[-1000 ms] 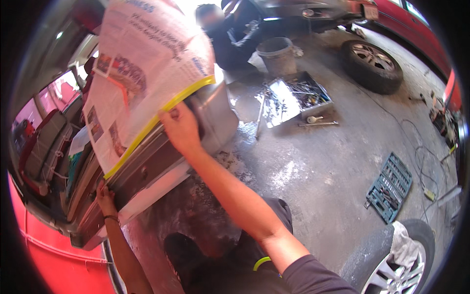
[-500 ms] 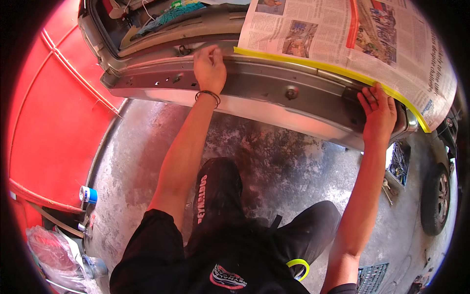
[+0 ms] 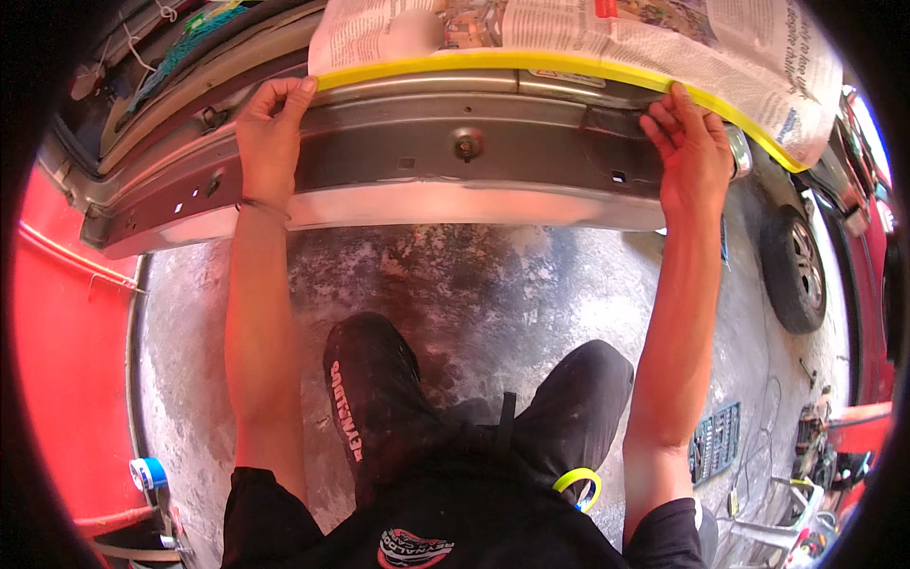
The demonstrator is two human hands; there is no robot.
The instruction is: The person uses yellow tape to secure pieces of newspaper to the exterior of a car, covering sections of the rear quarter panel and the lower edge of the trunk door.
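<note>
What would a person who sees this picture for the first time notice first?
Most striking is the yellow tape running along the top of the grey car panel, holding sheets of newspaper above it. The left hand presses the tape's left end and the right hand presses it further right. A yellow tape roll sits at the person's waist, and a red car body fills the left side.

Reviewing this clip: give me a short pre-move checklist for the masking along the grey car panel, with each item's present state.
1. Left hand on the left end of the yellow tape: ok.
2. Right hand pressing the tape further right: ok.
3. Tape runs unbroken between the hands: ok.
4. Newspaper lies above the tape: ok.
5. Tape stuck down fully on the grey panel: cannot tell.
6. Spare tape roll within reach at the waist: ok.
</note>
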